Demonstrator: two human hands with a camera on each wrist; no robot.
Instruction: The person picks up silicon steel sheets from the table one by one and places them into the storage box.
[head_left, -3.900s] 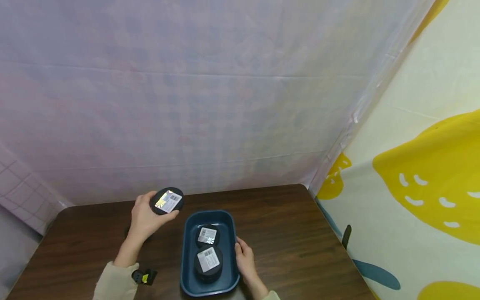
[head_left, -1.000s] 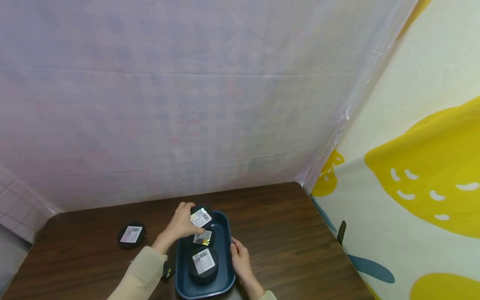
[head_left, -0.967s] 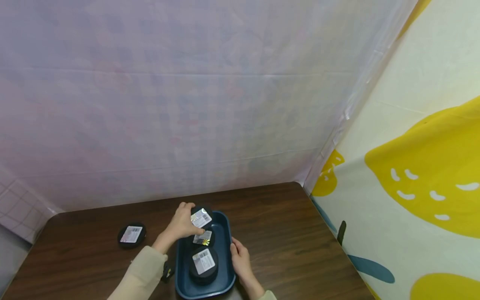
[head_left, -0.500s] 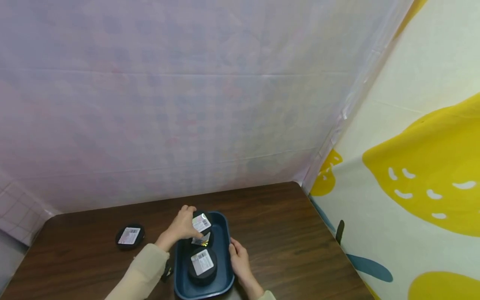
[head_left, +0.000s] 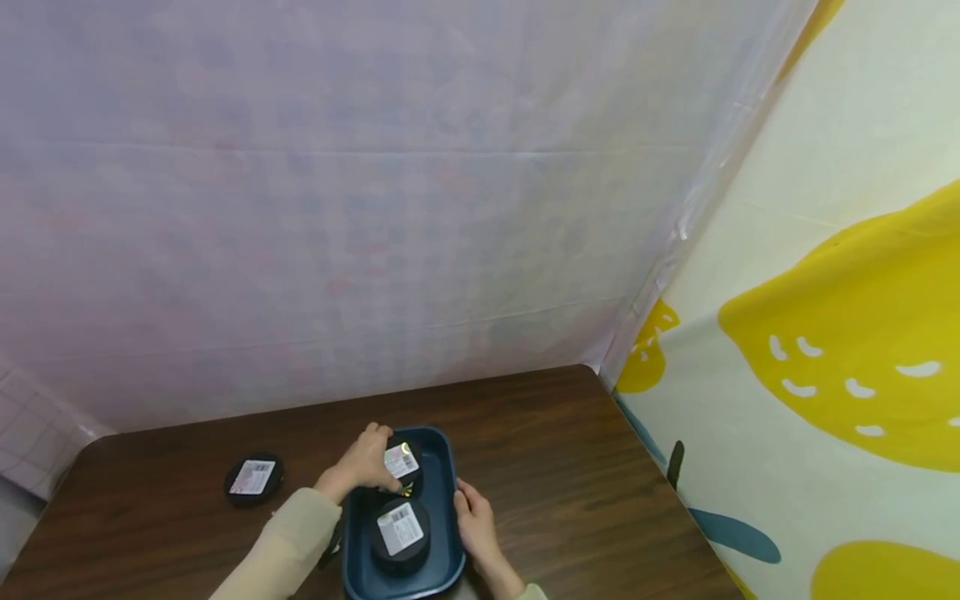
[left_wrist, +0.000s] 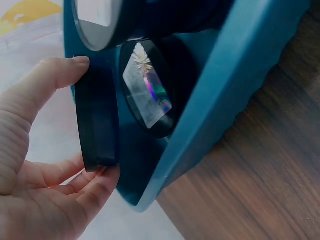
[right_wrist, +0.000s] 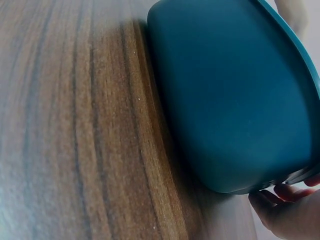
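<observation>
A blue tray (head_left: 442,533) lies near the table's front edge. At its far end my left hand (head_left: 367,460) pinches a flat round black container (head_left: 401,460) with a white barcode label, thumb on the near side and fingers on the far. In the left wrist view that held container (left_wrist: 97,115) stands edge-on, beside a labelled black container (left_wrist: 130,100) lying in the tray. A taller black container, or a stack, (head_left: 401,533) sits in the tray's near half. My right hand (head_left: 477,525) grips the tray's right rim; in the right wrist view, its fingers (left_wrist: 82,192) are not what shows, only the right fingertips (right_wrist: 275,200) at the tray wall.
Another round black container (head_left: 253,478) with a label lies on the brown wooden table (head_left: 555,483), left of my left forearm. A pale sheet (head_left: 360,250) hangs behind the table, and a lemon-patterned cloth (head_left: 840,350) hangs at the right.
Since the earliest frame, my left hand has carried its container rightward from above the table to the tray. In the last second it has lowered it into the far end. The right hand keeps its grip.
</observation>
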